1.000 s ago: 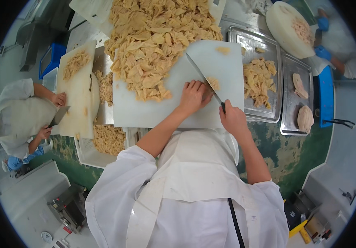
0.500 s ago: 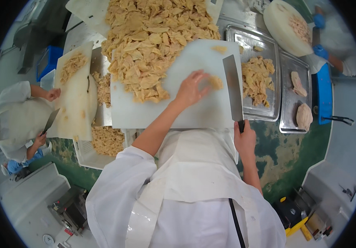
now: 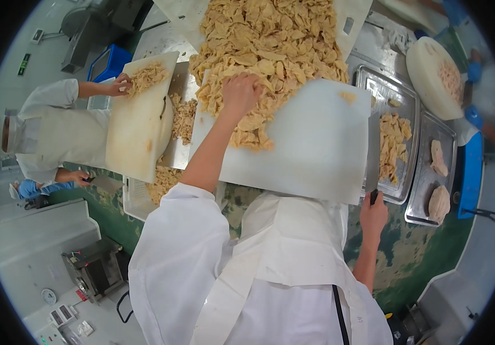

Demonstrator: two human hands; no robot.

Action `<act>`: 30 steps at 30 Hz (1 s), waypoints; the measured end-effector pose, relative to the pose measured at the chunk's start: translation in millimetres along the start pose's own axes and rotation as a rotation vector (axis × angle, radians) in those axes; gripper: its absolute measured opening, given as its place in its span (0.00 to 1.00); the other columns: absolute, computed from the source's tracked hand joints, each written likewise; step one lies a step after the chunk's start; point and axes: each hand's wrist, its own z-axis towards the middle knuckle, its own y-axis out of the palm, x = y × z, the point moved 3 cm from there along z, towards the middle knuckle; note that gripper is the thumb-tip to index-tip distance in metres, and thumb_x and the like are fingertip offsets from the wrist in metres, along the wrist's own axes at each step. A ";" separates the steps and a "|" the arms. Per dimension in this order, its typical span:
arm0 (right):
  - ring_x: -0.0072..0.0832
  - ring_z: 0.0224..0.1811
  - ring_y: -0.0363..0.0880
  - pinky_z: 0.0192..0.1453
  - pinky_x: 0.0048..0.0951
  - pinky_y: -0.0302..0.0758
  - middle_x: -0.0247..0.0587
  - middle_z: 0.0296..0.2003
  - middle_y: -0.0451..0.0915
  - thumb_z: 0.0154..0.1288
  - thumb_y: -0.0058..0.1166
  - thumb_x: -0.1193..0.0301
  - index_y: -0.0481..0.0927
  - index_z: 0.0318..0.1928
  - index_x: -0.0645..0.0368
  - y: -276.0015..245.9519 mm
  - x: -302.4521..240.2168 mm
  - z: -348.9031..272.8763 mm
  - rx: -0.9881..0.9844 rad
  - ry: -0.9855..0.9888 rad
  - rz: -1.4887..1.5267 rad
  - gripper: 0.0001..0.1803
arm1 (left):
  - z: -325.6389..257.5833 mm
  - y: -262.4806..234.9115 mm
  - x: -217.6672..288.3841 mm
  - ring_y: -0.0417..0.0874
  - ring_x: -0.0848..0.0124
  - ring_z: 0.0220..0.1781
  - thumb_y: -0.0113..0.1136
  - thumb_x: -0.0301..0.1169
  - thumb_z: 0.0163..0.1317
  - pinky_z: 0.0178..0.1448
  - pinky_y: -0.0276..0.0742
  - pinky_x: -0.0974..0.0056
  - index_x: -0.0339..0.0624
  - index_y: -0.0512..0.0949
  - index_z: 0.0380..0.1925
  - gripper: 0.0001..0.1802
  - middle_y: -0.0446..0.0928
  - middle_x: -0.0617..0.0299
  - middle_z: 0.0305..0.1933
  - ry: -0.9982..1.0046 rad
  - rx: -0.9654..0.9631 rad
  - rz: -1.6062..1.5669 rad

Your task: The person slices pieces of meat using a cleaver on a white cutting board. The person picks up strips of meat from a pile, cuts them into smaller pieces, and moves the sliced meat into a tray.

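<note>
In the head view I see my left hand (image 3: 240,92) stretched forward, palm down, its fingers curled loosely into the edge of the big heap of pale yellow sliced meat strips (image 3: 270,52). It rests on the strips and grips a few under the fingertips; how many I cannot tell. The heap lies across the far part of the white rectangular plastic cutting board (image 3: 310,144) and spills beyond its upper edge, while the near right part of the board is bare.

My right hand (image 3: 373,215) sits low at the board's right edge, closed in a fist around the dark handle of a broad steel cleaver (image 3: 373,152). The blade points away from me, upright, along the board's side, just beside the shiny metal tray (image 3: 408,103) that holds more strips.

A second metal tray (image 3: 425,201) farther right carries whole pale meat pieces. On my left, a co-worker in white has one hand (image 3: 122,85) on strips on another white cutting board (image 3: 138,126).
</note>
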 end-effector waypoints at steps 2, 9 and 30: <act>0.60 0.35 0.80 0.37 0.52 0.74 0.60 0.28 0.81 0.71 0.51 0.60 0.76 0.45 0.63 8.2 4.1 -5.9 -0.019 -0.011 0.039 0.17 | 8.7 4.8 -2.4 0.78 0.58 0.52 0.62 0.32 0.55 0.55 0.69 0.52 0.46 0.84 0.34 0.08 0.82 0.58 0.38 -0.039 -0.112 0.005; 0.59 0.35 0.80 0.37 0.51 0.74 0.60 0.28 0.81 0.70 0.51 0.59 0.76 0.47 0.62 11.2 -6.9 -13.2 -0.081 -0.031 0.103 0.18 | 27.9 16.3 8.0 0.77 0.62 0.53 0.63 0.31 0.54 0.59 0.67 0.51 0.47 0.85 0.34 0.08 0.80 0.61 0.47 0.228 -0.061 0.288; 0.56 0.24 0.78 0.29 0.51 0.71 0.52 0.18 0.77 0.70 0.53 0.61 0.72 0.34 0.59 -14.3 -45.5 -22.5 -0.080 -0.121 0.115 0.14 | -94.6 75.5 134.0 0.80 0.59 0.39 0.68 0.32 0.57 0.42 0.77 0.57 0.43 0.79 0.40 0.12 0.79 0.59 0.34 0.117 0.042 -0.402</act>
